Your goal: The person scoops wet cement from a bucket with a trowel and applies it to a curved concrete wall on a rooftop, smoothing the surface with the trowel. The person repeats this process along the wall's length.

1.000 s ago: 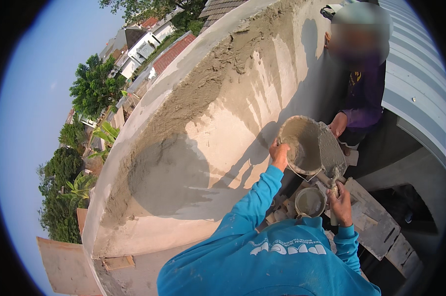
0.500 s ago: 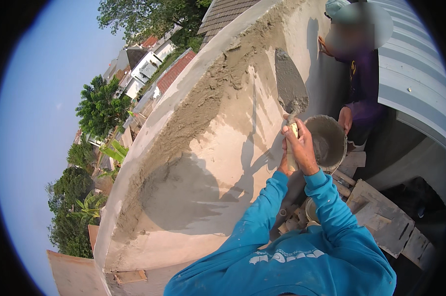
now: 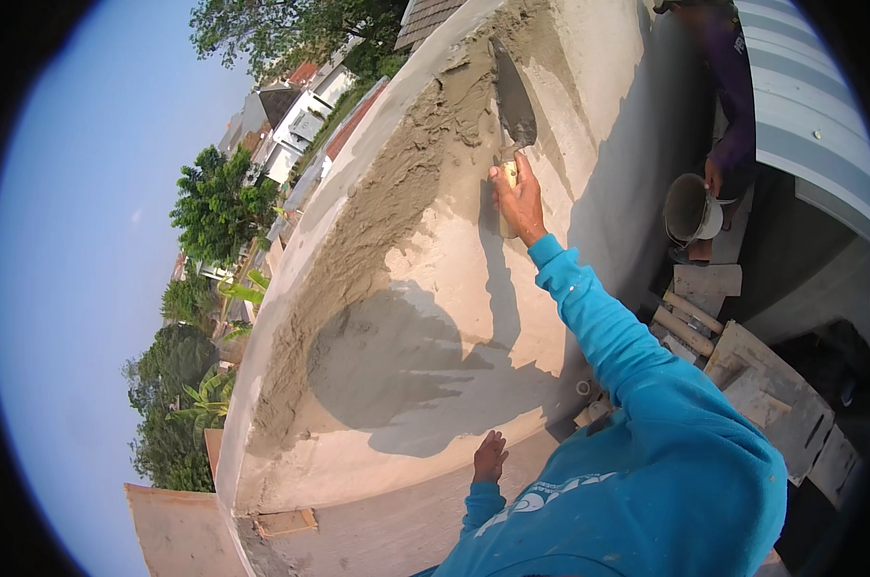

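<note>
The right hand (image 3: 521, 204) is wrapped tight around the pale handle of a pointed grey metal trowel (image 3: 513, 101). Its blade lies flat on wet grey mortar (image 3: 396, 192) near the top of the curved pale wall (image 3: 435, 317). Lower down, the left hand (image 3: 490, 456) rests open against that wall, holding nothing.

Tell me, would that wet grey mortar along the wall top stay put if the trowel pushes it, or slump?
The mortar looks soft and pasty: it lies in rough, lumpy ridges, so it would probably smear under the trowel rather than crumble. It clings to the sloping wall without visibly running, so it seems fairly stiff. The right hand grips the handle firmly, hinting at some resistance.
</note>
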`<act>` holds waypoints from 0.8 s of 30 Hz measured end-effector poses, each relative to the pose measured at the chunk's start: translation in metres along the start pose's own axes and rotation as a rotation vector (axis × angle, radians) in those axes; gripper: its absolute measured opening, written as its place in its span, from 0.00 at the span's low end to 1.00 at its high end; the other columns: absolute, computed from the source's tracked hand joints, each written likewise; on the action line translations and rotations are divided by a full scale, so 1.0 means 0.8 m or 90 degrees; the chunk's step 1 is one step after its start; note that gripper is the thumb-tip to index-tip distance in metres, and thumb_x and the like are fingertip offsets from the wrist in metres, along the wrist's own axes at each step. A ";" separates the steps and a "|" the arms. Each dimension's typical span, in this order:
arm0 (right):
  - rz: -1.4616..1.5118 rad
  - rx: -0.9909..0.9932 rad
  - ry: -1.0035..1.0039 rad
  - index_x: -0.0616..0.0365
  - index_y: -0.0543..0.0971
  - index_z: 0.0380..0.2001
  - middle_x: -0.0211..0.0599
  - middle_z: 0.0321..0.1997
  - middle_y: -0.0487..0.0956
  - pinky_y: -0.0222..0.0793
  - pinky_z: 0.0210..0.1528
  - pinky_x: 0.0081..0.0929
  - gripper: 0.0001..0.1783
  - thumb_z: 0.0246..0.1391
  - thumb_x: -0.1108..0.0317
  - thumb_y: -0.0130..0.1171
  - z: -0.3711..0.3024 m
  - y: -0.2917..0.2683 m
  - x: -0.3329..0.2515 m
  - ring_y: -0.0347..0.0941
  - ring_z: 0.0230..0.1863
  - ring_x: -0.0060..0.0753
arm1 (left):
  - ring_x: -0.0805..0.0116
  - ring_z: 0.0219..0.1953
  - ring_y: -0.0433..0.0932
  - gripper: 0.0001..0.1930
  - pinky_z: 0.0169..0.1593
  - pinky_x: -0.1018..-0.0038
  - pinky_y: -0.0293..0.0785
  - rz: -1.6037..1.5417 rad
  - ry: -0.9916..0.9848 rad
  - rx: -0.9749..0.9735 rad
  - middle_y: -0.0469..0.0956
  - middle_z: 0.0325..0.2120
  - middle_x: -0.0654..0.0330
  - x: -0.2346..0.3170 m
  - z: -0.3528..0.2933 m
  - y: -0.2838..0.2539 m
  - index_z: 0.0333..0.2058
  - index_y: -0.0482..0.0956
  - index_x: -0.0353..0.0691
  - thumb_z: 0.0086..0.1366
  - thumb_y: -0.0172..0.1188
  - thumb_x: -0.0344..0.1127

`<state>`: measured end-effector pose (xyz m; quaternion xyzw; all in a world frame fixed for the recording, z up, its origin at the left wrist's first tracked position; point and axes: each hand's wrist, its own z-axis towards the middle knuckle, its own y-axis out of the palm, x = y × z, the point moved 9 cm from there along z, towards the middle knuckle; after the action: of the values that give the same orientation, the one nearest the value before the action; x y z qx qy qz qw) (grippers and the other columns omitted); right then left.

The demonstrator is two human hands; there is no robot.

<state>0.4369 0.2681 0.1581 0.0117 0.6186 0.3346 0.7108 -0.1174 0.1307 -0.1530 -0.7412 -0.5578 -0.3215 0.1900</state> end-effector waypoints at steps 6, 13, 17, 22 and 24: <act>0.065 -0.050 0.066 0.71 0.65 0.60 0.43 0.39 0.76 0.72 0.44 0.32 0.31 0.64 0.59 0.60 -0.115 0.042 -0.005 0.73 0.40 0.32 | 0.53 0.75 0.52 0.31 0.71 0.50 0.55 -0.095 -0.044 0.137 0.51 0.74 0.54 -0.050 -0.081 -0.070 0.73 0.48 0.41 0.74 0.42 0.32; 0.269 -0.164 0.228 0.60 0.62 0.62 0.26 0.32 0.71 0.69 0.28 0.21 0.28 0.66 0.60 0.59 -0.211 0.095 -0.068 0.67 0.28 0.16 | 0.68 0.53 0.73 0.28 0.58 0.56 0.71 -0.182 0.197 0.225 0.70 0.56 0.59 0.079 -0.035 -0.081 0.69 0.59 0.43 0.71 0.49 0.31; 0.323 -0.144 0.251 0.62 0.60 0.64 0.28 0.35 0.72 0.72 0.29 0.22 0.31 0.65 0.60 0.59 -0.228 0.110 -0.073 0.68 0.28 0.18 | 0.66 0.52 0.74 0.24 0.58 0.50 0.69 -0.280 0.283 0.325 0.71 0.52 0.58 0.165 -0.030 -0.071 0.64 0.64 0.46 0.69 0.49 0.32; 0.403 -0.184 0.304 0.59 0.63 0.63 0.28 0.35 0.70 0.70 0.25 0.22 0.28 0.67 0.59 0.57 -0.266 0.118 -0.117 0.70 0.26 0.19 | 0.55 0.67 0.63 0.27 0.63 0.46 0.65 -0.257 0.317 0.327 0.64 0.63 0.53 0.218 -0.031 -0.079 0.64 0.60 0.35 0.67 0.52 0.31; 0.489 -0.231 0.376 0.59 0.63 0.64 0.30 0.38 0.70 0.70 0.27 0.24 0.27 0.67 0.59 0.55 -0.273 0.110 -0.134 0.70 0.29 0.22 | 0.47 0.71 0.56 0.30 0.65 0.41 0.63 -0.358 0.296 0.320 0.56 0.68 0.48 0.242 -0.034 -0.070 0.64 0.58 0.32 0.64 0.54 0.31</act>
<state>0.2016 0.1969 0.2379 0.0195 0.6757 0.6627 0.3224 -0.1445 0.2666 -0.0045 -0.3995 -0.7409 -0.3730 0.3902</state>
